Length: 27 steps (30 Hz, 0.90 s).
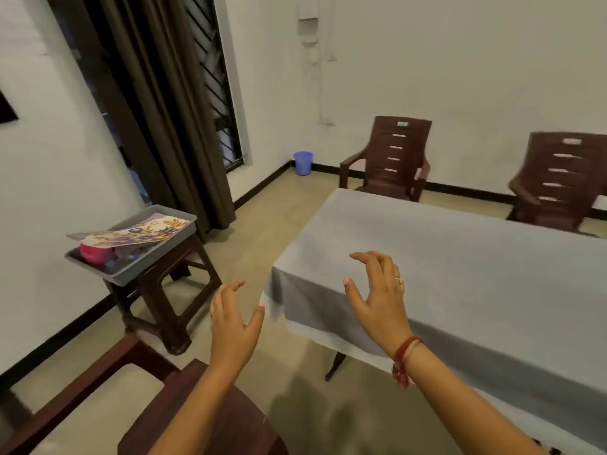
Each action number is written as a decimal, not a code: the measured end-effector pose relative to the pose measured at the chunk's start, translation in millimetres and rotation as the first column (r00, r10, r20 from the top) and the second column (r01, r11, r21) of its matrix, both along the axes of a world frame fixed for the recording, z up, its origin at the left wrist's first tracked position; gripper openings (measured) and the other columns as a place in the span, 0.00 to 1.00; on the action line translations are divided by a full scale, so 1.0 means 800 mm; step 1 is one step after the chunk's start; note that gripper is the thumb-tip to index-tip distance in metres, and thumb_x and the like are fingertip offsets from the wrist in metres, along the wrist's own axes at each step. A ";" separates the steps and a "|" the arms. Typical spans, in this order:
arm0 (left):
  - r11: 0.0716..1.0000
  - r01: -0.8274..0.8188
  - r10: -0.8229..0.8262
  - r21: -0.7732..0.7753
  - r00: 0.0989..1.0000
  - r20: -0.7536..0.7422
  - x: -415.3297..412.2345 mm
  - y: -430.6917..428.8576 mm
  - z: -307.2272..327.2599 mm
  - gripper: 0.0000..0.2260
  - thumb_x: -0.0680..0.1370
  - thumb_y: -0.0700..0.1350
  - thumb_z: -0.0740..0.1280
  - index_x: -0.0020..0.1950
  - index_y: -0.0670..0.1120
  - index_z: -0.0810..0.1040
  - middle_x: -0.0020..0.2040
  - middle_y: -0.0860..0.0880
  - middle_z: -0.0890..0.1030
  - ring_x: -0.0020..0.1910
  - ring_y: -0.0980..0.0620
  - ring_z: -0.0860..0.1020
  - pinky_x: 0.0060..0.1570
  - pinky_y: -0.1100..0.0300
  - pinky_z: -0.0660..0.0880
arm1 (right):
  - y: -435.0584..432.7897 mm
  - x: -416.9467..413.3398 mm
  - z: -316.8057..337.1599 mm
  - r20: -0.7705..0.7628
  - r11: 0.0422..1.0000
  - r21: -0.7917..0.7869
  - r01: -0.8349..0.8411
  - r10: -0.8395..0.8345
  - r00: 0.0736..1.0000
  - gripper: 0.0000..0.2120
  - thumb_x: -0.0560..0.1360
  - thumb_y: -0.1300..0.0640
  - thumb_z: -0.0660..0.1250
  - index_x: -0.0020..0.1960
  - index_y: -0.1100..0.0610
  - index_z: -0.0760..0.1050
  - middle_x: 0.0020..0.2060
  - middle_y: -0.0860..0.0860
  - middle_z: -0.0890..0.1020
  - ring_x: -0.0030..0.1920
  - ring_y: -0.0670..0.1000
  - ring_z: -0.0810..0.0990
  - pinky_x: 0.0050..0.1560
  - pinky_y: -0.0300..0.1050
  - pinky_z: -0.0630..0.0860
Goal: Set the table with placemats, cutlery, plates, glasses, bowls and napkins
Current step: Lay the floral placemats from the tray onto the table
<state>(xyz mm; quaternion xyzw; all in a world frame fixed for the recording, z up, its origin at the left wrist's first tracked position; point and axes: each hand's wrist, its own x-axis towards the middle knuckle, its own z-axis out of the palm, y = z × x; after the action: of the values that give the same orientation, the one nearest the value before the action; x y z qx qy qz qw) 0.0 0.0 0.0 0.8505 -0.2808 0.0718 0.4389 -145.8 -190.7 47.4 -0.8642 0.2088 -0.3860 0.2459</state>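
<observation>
A table under a grey cloth [460, 274] fills the right half of the view, with nothing on it. To its left a grey tray [131, 272] rests on a brown stool [164, 300]. Flower-patterned placemats [141, 232] lie across the tray's top, and a pink item [95, 252] and other small things show beneath them. My left hand [235, 320] is raised over the floor between stool and table, fingers apart, holding nothing. My right hand [377, 293] hovers above the table's near left corner, fingers spread and empty.
Two brown plastic chairs [391, 159] [558, 182] stand along the table's far side. Another brown chair [197, 405] is right below my arms. A blue bin [303, 163] sits in the far corner. Dark curtains [157, 103] hang over the window at left.
</observation>
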 end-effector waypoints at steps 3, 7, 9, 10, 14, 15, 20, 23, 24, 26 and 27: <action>0.990 -0.124 0.121 -0.068 0.991 -0.048 0.042 -0.001 -0.002 0.21 0.76 0.46 0.67 0.68 0.47 0.67 0.66 0.48 0.67 0.67 0.50 0.64 0.62 0.55 0.63 | -0.011 0.055 0.000 -0.079 0.995 0.063 -0.076 0.081 0.994 0.20 0.73 0.50 0.60 0.64 0.50 0.68 0.58 0.45 0.67 0.56 0.42 0.64 0.57 0.42 0.61; 0.971 -0.234 0.229 -0.057 0.970 -0.083 0.097 0.000 -0.012 0.21 0.76 0.45 0.68 0.68 0.46 0.67 0.66 0.47 0.67 0.67 0.49 0.65 0.64 0.51 0.65 | -0.025 0.123 -0.015 -0.195 0.975 0.087 -0.205 0.219 0.956 0.26 0.72 0.42 0.54 0.67 0.48 0.65 0.62 0.46 0.66 0.62 0.47 0.65 0.61 0.42 0.61; 0.959 -0.279 0.273 -0.044 0.956 -0.111 0.114 -0.002 -0.019 0.22 0.76 0.45 0.67 0.68 0.46 0.67 0.67 0.47 0.67 0.67 0.48 0.65 0.64 0.48 0.67 | -0.035 0.153 -0.022 -0.204 0.963 0.109 -0.246 0.264 0.943 0.27 0.71 0.40 0.53 0.68 0.48 0.64 0.63 0.46 0.66 0.63 0.47 0.65 0.61 0.41 0.61; 0.954 -0.299 0.292 -0.039 0.949 -0.123 0.122 -0.004 -0.023 0.22 0.76 0.45 0.68 0.68 0.46 0.67 0.67 0.47 0.67 0.67 0.47 0.65 0.64 0.47 0.68 | -0.040 0.168 -0.024 -0.208 0.956 0.124 -0.267 0.288 0.935 0.27 0.71 0.40 0.54 0.68 0.47 0.64 0.63 0.46 0.66 0.63 0.47 0.65 0.62 0.41 0.61; 0.929 -0.369 0.364 0.000 0.916 -0.169 0.149 -0.020 -0.032 0.22 0.76 0.46 0.67 0.68 0.47 0.66 0.67 0.46 0.66 0.68 0.46 0.65 0.64 0.45 0.68 | -0.071 0.229 -0.029 -0.228 0.909 0.180 -0.376 0.411 0.883 0.24 0.73 0.45 0.60 0.68 0.47 0.63 0.65 0.47 0.65 0.65 0.49 0.65 0.66 0.46 0.64; 0.920 -0.392 0.388 0.015 0.906 -0.169 0.155 -0.027 -0.033 0.22 0.76 0.46 0.67 0.68 0.47 0.66 0.67 0.46 0.67 0.68 0.46 0.65 0.64 0.48 0.67 | -0.081 0.244 -0.031 -0.229 0.901 0.181 -0.395 0.429 0.874 0.24 0.74 0.47 0.62 0.69 0.48 0.63 0.65 0.48 0.65 0.66 0.50 0.65 0.67 0.48 0.64; 0.864 -0.502 0.501 0.036 0.853 -0.146 0.189 -0.062 -0.017 0.23 0.76 0.47 0.67 0.69 0.46 0.66 0.66 0.46 0.67 0.67 0.47 0.64 0.63 0.50 0.67 | -0.136 0.314 -0.035 -0.234 0.855 0.152 -0.495 0.518 0.823 0.25 0.75 0.51 0.66 0.70 0.48 0.62 0.66 0.49 0.65 0.66 0.52 0.65 0.65 0.46 0.63; 0.824 -0.562 0.565 0.067 0.810 -0.157 0.203 -0.069 -0.018 0.24 0.76 0.47 0.68 0.69 0.45 0.65 0.68 0.45 0.66 0.68 0.45 0.64 0.64 0.50 0.65 | -0.158 0.356 -0.037 -0.235 0.836 0.178 -0.520 0.549 0.802 0.25 0.75 0.51 0.66 0.70 0.49 0.63 0.65 0.50 0.66 0.65 0.53 0.65 0.63 0.43 0.62; 0.805 -0.587 0.592 0.082 0.789 -0.167 0.205 -0.068 -0.019 0.24 0.76 0.47 0.68 0.70 0.45 0.65 0.68 0.45 0.66 0.69 0.44 0.64 0.65 0.48 0.64 | -0.160 0.367 -0.039 -0.227 0.827 0.190 -0.529 0.562 0.796 0.25 0.75 0.52 0.66 0.70 0.49 0.63 0.65 0.50 0.66 0.65 0.53 0.65 0.62 0.43 0.62; 0.755 -0.647 0.655 0.108 0.733 -0.184 0.212 -0.066 -0.022 0.25 0.76 0.47 0.68 0.70 0.45 0.65 0.69 0.44 0.65 0.69 0.43 0.63 0.65 0.47 0.64 | -0.161 0.392 -0.042 -0.210 0.797 0.210 -0.566 0.602 0.770 0.25 0.75 0.52 0.66 0.69 0.50 0.64 0.64 0.50 0.66 0.64 0.52 0.65 0.62 0.42 0.62; 0.733 -0.671 0.679 0.116 0.709 -0.190 0.216 -0.064 -0.023 0.25 0.76 0.47 0.68 0.70 0.45 0.65 0.70 0.44 0.65 0.69 0.43 0.62 0.64 0.46 0.64 | -0.160 0.405 -0.044 -0.206 0.781 0.217 -0.585 0.623 0.755 0.25 0.75 0.52 0.66 0.69 0.50 0.64 0.64 0.51 0.66 0.64 0.52 0.65 0.61 0.42 0.62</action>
<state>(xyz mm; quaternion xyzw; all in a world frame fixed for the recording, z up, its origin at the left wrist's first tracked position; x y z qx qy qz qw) 172.7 -51.3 -18.6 0.9049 0.0980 0.1274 0.3941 178.3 -319.0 12.4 -0.9096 -0.0245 -0.1505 0.3864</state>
